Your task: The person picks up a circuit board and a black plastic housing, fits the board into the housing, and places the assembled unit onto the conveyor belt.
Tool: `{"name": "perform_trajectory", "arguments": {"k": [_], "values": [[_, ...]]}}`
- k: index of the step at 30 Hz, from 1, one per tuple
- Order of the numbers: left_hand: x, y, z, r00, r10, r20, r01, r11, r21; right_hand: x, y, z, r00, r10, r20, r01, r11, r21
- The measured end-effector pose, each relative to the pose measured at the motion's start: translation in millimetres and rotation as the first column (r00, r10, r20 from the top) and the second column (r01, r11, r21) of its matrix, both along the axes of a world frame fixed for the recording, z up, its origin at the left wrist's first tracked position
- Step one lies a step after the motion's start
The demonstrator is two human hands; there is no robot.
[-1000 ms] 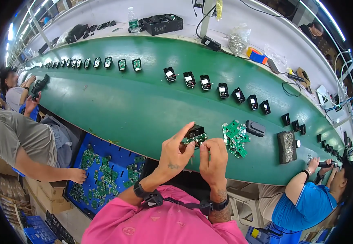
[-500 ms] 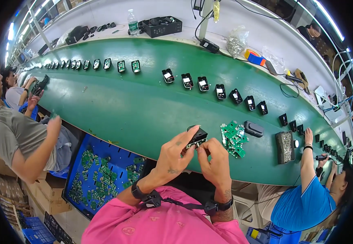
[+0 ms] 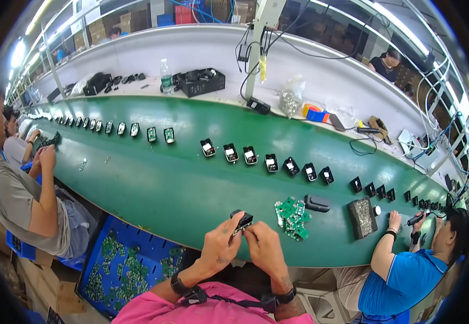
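My left hand (image 3: 221,242) is closed around a small black plastic housing (image 3: 242,218), holding it tilted above the near edge of the green table. My right hand (image 3: 265,247) has its fingertips pinched together at the housing's lower side. A thin pale edge shows there, but the fingers hide what they grip. To the right of my hands lies a loose pile of green circuit boards (image 3: 293,217), with a closed black case (image 3: 317,203) just beyond it. Farther back, a row of open black housings (image 3: 271,162) with white pieces inside runs across the table.
Left of me stands a blue bin (image 3: 150,270) with many circuit boards. A rough grey block (image 3: 362,218) lies at the right, near a co-worker in blue (image 3: 407,275). Another co-worker (image 3: 24,205) sits at the left. A bottle (image 3: 166,78) and a black box (image 3: 202,83) stand on the back ledge.
The view has tilted upward, so the table appears lower. My hands stay together at the housing. The left co-worker's hands have come together; the right co-worker's hand has drawn back from the housings.
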State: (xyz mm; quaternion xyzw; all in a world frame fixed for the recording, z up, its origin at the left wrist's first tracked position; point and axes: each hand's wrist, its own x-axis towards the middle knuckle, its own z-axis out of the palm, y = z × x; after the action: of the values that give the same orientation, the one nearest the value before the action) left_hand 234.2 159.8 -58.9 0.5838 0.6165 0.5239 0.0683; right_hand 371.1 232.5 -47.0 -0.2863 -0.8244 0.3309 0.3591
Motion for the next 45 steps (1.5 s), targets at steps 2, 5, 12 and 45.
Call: {"name": "perform_trajectory", "arguments": {"k": [2,5,12,45], "values": [[1,-3,-5,1.0,-0.019,0.021,0.018,1.0,0.024,2,-3,2,1.0,0.024,0.012,-0.024,1.0,0.003],[4,-9,-11,0.987,-0.038,0.157,0.051,0.996,-0.078,7,-5,-3,0.999,0.037,0.009,-0.036,0.997,-0.065],[7,-8,-10,0.988,0.012,0.156,-0.001,0.998,-0.066,6,-3,-9,0.999,0.018,-0.044,-0.029,0.963,-0.267],[10,-11,-10,0.789,-0.088,0.608,0.244,0.953,-0.179,29,-9,-28,0.988,-0.111,-0.104,0.07,0.94,-0.335]]}}
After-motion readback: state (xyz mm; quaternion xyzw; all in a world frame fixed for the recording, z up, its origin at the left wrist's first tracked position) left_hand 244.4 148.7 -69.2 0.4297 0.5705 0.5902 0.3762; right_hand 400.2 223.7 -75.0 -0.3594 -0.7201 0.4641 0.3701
